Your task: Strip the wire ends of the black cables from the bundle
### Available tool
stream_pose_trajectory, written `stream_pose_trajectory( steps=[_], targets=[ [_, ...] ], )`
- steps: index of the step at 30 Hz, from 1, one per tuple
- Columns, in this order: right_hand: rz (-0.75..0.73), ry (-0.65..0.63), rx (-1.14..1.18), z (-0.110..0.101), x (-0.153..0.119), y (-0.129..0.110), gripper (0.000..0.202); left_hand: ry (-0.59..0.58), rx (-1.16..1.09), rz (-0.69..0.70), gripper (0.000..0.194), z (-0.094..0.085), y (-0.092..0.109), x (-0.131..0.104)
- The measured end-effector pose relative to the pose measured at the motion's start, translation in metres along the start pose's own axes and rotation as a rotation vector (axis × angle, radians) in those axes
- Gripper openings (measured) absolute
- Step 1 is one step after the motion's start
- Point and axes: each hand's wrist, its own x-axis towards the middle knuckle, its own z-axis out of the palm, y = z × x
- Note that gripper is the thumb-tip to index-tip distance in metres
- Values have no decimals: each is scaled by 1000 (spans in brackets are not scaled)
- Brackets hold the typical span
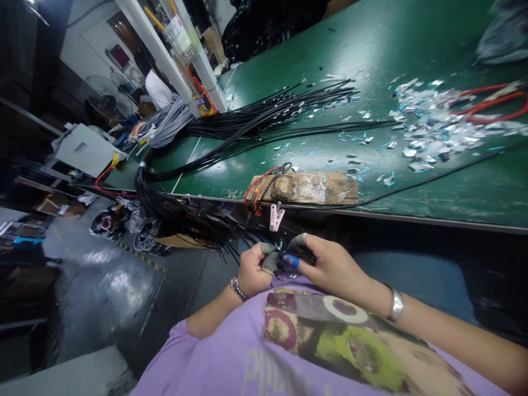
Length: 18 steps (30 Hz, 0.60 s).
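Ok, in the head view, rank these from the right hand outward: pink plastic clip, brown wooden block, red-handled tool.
From the right hand:
1. Pink plastic clip, hanging at the bench edge, just above.
2. Brown wooden block, on the green bench near its edge.
3. Red-handled tool, far right, among foil scraps.

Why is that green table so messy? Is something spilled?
Yes. Shiny silver and blue scraps lie strewn over the green table, thickest by the red loop. The black wires spill off the table's edge toward the floor. Both hands, left and right, pinch wire ends.

Long green workbench (412, 38), shiny grey floor (103, 286), white post (165, 58) behind.
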Motion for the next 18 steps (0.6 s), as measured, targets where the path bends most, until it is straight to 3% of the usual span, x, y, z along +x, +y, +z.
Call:
stream_pose_trajectory(
  steps=[5,10,13,18],
  targets=[
    [12,-97,-73,3,4,-5,14,-4,289,261,13,-2,-10,0],
    [52,-203,142,5,7,2,15,-29,527,436,16,-4,-15,0],
    [37,-224,-12,3,6,2,13,-109,617,425,14,-6,-12,1],
    [-34,-301,-432,-2,5,-7,8,-259,708,244,12,-6,-3,3]
  ],
)
